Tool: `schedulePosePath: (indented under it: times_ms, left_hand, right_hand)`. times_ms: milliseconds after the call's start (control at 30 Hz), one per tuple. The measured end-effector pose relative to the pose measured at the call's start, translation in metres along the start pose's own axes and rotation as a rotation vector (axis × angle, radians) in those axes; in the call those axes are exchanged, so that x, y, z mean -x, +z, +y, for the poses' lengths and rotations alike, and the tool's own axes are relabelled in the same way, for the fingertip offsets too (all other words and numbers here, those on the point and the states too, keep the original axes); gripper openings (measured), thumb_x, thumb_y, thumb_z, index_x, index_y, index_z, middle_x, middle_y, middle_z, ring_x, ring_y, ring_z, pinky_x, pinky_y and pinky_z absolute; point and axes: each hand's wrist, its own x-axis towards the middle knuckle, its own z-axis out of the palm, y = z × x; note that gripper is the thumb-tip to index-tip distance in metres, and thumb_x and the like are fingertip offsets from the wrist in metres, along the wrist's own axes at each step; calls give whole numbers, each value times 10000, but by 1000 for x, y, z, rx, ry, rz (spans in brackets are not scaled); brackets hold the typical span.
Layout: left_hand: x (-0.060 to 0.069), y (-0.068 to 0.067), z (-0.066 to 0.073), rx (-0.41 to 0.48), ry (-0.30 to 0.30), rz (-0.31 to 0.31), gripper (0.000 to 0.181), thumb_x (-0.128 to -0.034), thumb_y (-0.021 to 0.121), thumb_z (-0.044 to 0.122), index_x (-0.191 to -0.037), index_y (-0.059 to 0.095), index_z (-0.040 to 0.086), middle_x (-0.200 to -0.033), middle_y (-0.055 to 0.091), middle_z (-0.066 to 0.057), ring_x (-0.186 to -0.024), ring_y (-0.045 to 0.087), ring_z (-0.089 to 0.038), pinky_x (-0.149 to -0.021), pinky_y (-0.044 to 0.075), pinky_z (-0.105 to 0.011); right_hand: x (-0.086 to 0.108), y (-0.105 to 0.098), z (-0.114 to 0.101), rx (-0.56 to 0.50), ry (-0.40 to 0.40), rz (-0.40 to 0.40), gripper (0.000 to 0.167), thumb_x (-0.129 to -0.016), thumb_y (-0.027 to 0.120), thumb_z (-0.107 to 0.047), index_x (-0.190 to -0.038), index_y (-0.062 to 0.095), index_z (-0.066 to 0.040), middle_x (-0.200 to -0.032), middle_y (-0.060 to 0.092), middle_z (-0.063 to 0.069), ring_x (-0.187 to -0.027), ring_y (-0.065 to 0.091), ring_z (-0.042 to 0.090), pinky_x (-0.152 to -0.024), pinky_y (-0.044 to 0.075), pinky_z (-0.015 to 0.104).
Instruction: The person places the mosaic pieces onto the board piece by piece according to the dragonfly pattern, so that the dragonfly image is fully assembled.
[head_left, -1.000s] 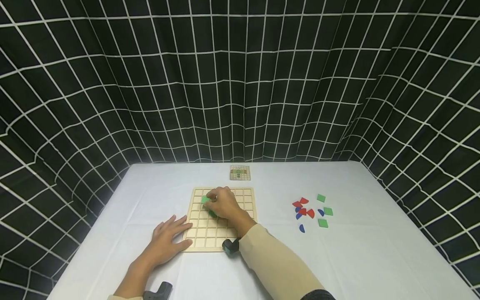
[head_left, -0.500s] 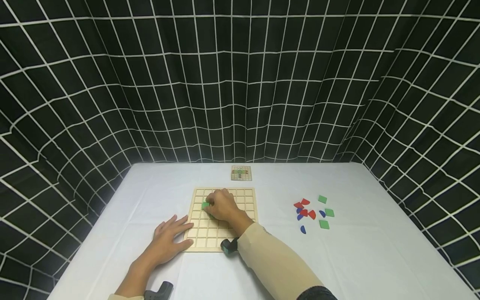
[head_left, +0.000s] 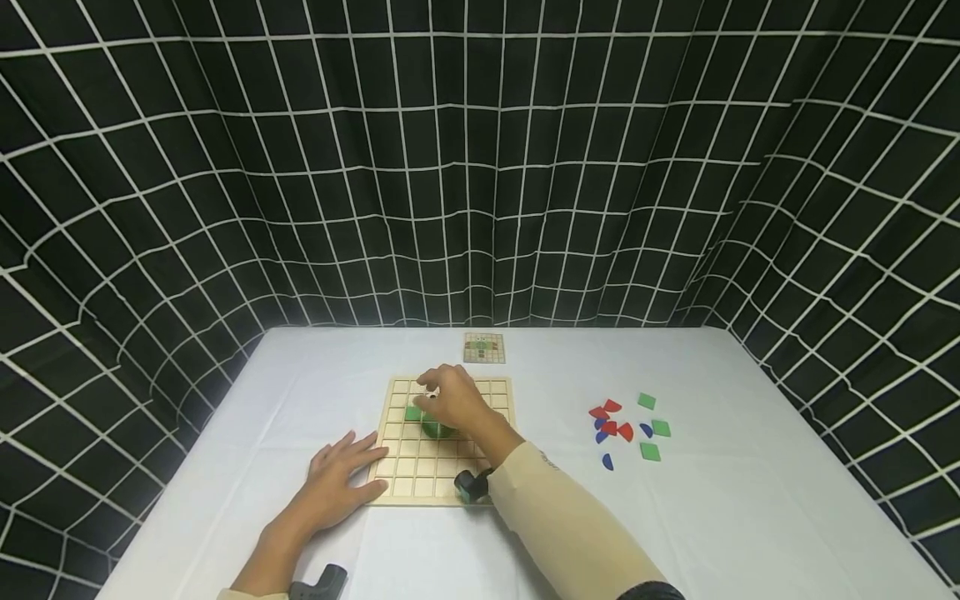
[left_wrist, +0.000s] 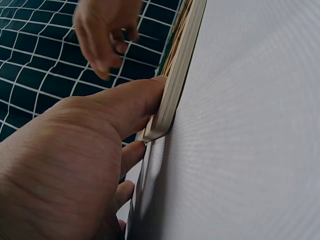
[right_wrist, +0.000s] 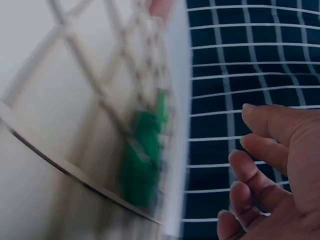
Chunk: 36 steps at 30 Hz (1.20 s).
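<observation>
A pale wooden grid board [head_left: 405, 467] lies on the white table. In it sit a bright green square tile [head_left: 412, 413] and, just right of it, darker green pieces [head_left: 435, 429] partly covered by my right hand. That right hand [head_left: 457, 400] hovers over the board with its fingers apart and nothing between them; the right wrist view shows its spread fingers [right_wrist: 270, 120] away from the green pieces [right_wrist: 142, 160]. My left hand [head_left: 333, 483] rests at the board's lower left edge with fingers extended, and its thumb [left_wrist: 145, 95] touches the board's side in the left wrist view.
Red quarter-round pieces [head_left: 626, 432], blue half-round pieces [head_left: 607, 462] and green square tiles [head_left: 650, 452] lie loose to the right of the board. A small pattern card [head_left: 484, 347] lies behind it. A black gridded curtain [head_left: 480, 167] surrounds the table.
The green square tile has shifted one row nearer to me on the board. My right hand has let go of it and lifted away, its fingers parting. The left hand has stayed put.
</observation>
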Motion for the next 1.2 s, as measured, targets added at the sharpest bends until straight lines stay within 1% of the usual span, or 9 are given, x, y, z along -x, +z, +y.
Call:
schedulePosePath:
  times_ms: [133, 300, 467, 600, 767, 867, 967, 1133, 1200]
  left_hand:
    - [0, 1, -1, -12, -1, -6, 526, -834, 721, 430, -1299, 621, 203, -1470, 435, -58, -1410, 215, -361, -1105, 22, -595]
    - [1, -1, -1, -9, -2, 4, 519, -828, 731, 411, -1289, 628, 197, -1465, 442, -63, -1406, 221, -369, -1102, 25, -599]
    - [1, -1, -1, -8, -2, 9, 519, -825, 733, 413, -1288, 629, 201, -1464, 443, -58, -1406, 220, -365, -1103, 25, -596]
    - [0, 0, -1, -7, -11, 6, 524, -821, 733, 424, -1285, 631, 203, -1463, 443, -60, -1407, 219, -364, -1104, 25, -595]
    - [1, -1, -1, -18, -18, -7, 532, -827, 724, 439, -1294, 623, 205, -1470, 435, -58, -1410, 212, -365, -1105, 26, -593]
    - [1, -3, 0, -20, -16, 4, 528, -827, 725, 435, -1291, 626, 204, -1466, 440, -64, -1406, 214, -374, -1102, 31, -597]
    - [1, -4, 0, -17, -14, 16, 528, -822, 728, 439, -1285, 630, 205, -1462, 445, -68, -1404, 217, -377, -1100, 31, -600]
    - [0, -2, 0, -11, -19, 16, 532, -815, 732, 446, -1282, 633, 210, -1461, 446, -59, -1404, 228, -363, -1102, 29, -598]
    - [-1, 0, 0, -12, -25, 13, 534, -813, 735, 444, -1282, 634, 211, -1463, 445, -55, -1406, 228, -358, -1103, 29, -596]
  right_hand:
    - [7, -25, -9, -28, -38, 37, 348, -890, 702, -270, -1192, 677, -98, -1047, 645, 44, -982, 564, 219, -811, 507, 363]
    - [19, -54, -16, -25, -100, 93, 332, -882, 702, -265, -1172, 683, -103, -1041, 654, 66, -1002, 581, 257, -810, 508, 382]
    - [35, -79, -20, -24, -175, 163, 304, -859, 739, -231, -1132, 697, -103, -1021, 662, 35, -986, 596, 220, -830, 507, 354]
    - [52, -96, -20, -44, -206, 215, 299, -844, 756, -214, -1121, 705, -114, -1066, 664, -6, -982, 598, 166, -834, 508, 344]
    - [72, -114, -14, -66, -227, 281, 295, -834, 768, -181, -1114, 711, -110, -1034, 668, -27, -940, 590, 169, -799, 513, 379]
    - [82, -123, -9, -62, -235, 313, 297, -827, 777, -179, -1109, 714, -110, -1004, 658, -40, -916, 570, 176, -774, 505, 388]
    - [91, -130, -4, -55, -246, 338, 298, -826, 778, -182, -1109, 714, -115, -1016, 651, -53, -913, 559, 177, -769, 498, 396]
    - [103, -141, 9, -33, -295, 382, 295, -828, 777, -159, -1108, 708, -101, -1037, 656, -31, -937, 565, 203, -773, 500, 444]
    - [108, -147, 16, -26, -318, 413, 300, -822, 780, -144, -1107, 706, -91, -1043, 660, -17, -951, 568, 198, -768, 503, 457]
